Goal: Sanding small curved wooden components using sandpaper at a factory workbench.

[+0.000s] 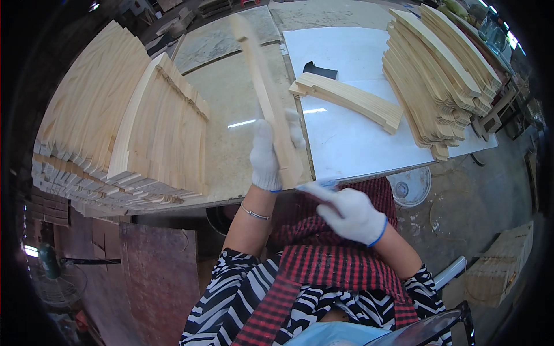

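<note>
Left hand (pixel 265 155), gloved in white, grips one slim wooden piece (pixel 265 95) lengthwise over the table (pixel 222 144). Right hand (pixel 355 218), gloved too, is closed round one small item (pixel 317 192), too blurred to name, near the piece's lower end. From here I count two left stacks (pixel 164 127) of wood, two right stacks (pixel 418 86), and between them, on one white sheet (pixel 346 147), one loose wooden part (pixel 349 102) and one dark scrap (pixel 320 70).

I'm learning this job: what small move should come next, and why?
Perhaps steady the right hand against the near end of the wooden piece: the left hand grips that piece, and the right hand is beside that end, though blur hides whether they touch.
</note>
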Motion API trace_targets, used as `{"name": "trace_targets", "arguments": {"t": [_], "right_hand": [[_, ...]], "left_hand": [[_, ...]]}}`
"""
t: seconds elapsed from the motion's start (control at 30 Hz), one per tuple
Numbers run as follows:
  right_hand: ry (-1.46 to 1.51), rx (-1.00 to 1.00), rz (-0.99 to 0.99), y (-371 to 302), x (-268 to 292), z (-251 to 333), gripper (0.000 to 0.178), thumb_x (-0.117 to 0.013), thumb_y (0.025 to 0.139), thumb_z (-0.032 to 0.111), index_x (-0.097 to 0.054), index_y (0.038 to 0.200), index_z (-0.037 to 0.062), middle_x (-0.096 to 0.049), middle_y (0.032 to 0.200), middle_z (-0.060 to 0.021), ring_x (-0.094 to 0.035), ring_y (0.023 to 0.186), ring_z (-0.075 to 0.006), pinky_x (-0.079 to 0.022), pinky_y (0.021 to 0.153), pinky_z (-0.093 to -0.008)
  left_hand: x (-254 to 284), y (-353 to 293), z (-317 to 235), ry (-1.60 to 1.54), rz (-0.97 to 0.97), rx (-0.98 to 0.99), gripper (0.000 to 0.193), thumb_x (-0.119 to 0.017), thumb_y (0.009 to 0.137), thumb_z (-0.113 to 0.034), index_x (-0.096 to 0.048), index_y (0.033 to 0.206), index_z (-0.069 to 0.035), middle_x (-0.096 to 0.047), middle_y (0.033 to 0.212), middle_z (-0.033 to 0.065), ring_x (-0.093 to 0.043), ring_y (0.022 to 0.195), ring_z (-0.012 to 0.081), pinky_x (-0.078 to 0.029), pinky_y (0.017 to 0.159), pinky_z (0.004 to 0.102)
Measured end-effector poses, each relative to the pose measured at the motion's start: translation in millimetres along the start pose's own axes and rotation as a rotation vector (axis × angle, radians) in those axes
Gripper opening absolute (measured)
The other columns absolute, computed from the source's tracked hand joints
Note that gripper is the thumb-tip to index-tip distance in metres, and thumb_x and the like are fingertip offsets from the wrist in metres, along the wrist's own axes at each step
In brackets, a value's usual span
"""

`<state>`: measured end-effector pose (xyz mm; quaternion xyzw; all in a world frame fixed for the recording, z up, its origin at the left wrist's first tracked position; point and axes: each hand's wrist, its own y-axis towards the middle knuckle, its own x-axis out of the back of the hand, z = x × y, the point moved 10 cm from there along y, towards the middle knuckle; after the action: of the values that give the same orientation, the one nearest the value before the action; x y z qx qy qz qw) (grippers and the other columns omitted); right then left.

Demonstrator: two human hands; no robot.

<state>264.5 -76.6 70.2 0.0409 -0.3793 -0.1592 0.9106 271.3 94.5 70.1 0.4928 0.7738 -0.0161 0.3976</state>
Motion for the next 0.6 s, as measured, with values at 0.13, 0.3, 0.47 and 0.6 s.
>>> {"name": "trace_targets", "arguments": {"t": [0.13,0.3,0.47,0.6], "right_hand": [[-0.253,-0.205,-0.316,-14.8,44.5,-49.6,0.046,-0.065,0.088,0.017,-0.060,0.134,0.0189,-0.068,0.082,-0.0177,-0.067,0.073,-0.0375,-0.054,0.066,-0.0474],[-0.749,-0.306,-0.293,-8.1,57.2,-91.4,0.037,-0.070,0.085,0.024,-0.066,0.121,0.0156,-0.068,0.085,-0.0112,-0.067,0.079,-0.0304,-0.052,0.070,-0.0432],[-0.739,-0.278,-0.260,-2.2,56.5,-110.5,0.033,-0.070,0.082,0.025,-0.065,0.112,0.0153,-0.070,0.079,-0.0097,-0.069,0.075,-0.0292,-0.053,0.066,-0.0445],[-0.749,-0.402,-0.243,4.5,71.3,-122.3,0.027,-0.065,0.086,0.024,-0.064,0.112,0.0168,-0.069,0.076,-0.0094,-0.070,0.072,-0.0289,-0.053,0.065,-0.0445]], "left_hand": [[3.9,2.1,-26.4,0.495,-0.293,-0.287,0.046,-0.067,0.094,-0.022,-0.051,0.130,0.003,-0.063,0.101,0.0085,-0.060,0.085,0.0166,-0.052,0.081,0.0299],[3.4,0.6,22.0,0.743,-0.118,0.060,0.063,-0.075,0.083,-0.005,-0.045,0.138,0.002,-0.065,0.119,0.0109,-0.064,0.104,0.0195,-0.051,0.094,0.0343],[-4.0,6.0,61.3,0.814,0.051,0.132,0.050,-0.074,0.085,-0.011,-0.054,0.129,0.002,-0.067,0.117,0.0123,-0.065,0.105,0.0182,-0.053,0.091,0.0333],[-12.4,17.2,77.6,0.887,0.153,0.208,0.046,-0.072,0.087,-0.015,-0.056,0.127,0.001,-0.069,0.114,0.0129,-0.065,0.104,0.0171,-0.053,0.089,0.0320]]}}
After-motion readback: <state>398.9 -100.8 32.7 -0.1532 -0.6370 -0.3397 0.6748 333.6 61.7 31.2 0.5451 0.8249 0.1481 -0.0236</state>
